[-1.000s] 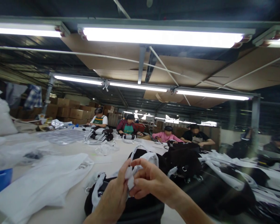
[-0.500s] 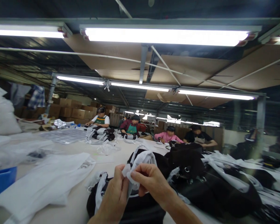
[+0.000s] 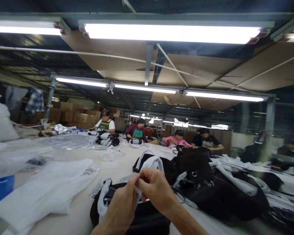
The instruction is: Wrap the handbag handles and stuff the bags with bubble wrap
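At the bottom centre, a black bag (image 3: 149, 217) lies on the pale table, its handle wrapped in white tissue (image 3: 103, 202) at the left. Above it my left hand (image 3: 123, 199) and my right hand (image 3: 155, 187) meet at the fingertips. Both are closed in a pinch on white wrapping that shows below and between the fingers; the pinched part is mostly hidden. Just behind them sits another black bag (image 3: 170, 169) with a white-wrapped handle (image 3: 155, 161).
More black bags (image 3: 225, 192) with rings are heaped at the right. White sheets (image 3: 46, 186) and a blue object (image 3: 1, 189) lie at the left. Across the table (image 3: 129, 153) several people work beside wrapped bags (image 3: 107, 138). Cartons (image 3: 84, 118) stand behind.
My hands have drawn together at the fingertips, so less of the white wrapping shows between them. The view has shifted slightly.
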### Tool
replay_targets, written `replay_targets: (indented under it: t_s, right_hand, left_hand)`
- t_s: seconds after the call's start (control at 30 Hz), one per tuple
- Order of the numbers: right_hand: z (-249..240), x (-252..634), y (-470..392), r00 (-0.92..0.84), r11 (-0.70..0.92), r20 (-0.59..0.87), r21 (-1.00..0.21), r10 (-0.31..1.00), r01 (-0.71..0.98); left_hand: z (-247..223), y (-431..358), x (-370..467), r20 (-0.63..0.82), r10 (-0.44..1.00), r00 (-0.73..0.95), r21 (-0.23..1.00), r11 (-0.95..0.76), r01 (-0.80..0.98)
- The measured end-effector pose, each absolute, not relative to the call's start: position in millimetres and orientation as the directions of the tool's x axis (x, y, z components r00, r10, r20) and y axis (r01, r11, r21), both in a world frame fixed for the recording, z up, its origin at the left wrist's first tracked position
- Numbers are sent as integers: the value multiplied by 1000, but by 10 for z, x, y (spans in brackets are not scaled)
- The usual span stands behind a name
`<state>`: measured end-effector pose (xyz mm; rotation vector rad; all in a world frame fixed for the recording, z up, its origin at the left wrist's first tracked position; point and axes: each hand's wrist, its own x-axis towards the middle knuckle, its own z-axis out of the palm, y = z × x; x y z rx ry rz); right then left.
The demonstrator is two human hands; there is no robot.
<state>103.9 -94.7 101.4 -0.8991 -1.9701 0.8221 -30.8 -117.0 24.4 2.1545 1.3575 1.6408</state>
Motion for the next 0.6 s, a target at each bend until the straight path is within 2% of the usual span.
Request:
replay_targets:
  t_s: [0.13,0.27,0.33,0.43,0.5,0.6]
  right_hand:
    - [951,1050,-906,-473,431,331,-894,817,120]
    - [949,1081,-858,-541,409,284,-904,792,124]
    - [968,1086,-856,-556,441,307,-889,772,122]
    - [988,1079,-865,-525,442,330,-892,785,100]
    - [986,1076,-863,-512,418,315,-903,799,97]
    - [966,1075,-850,-514,387,279,-915,812,115]
  left_hand:
    - [192,-1112,-327,733,677,63,456,-558,693]
    - [158,-1115,-344,761,629,156,368,-618,695]
    - [157,-1168,-321,783,611,114,403,-639,655]
    - [215,-1282,-261,794,604,-69,537,-642,548]
    - [300,-1342,-234,761,628,-166,619,-624,477]
    - [445,-1370,-240,714,667,-212,680,-588,438]
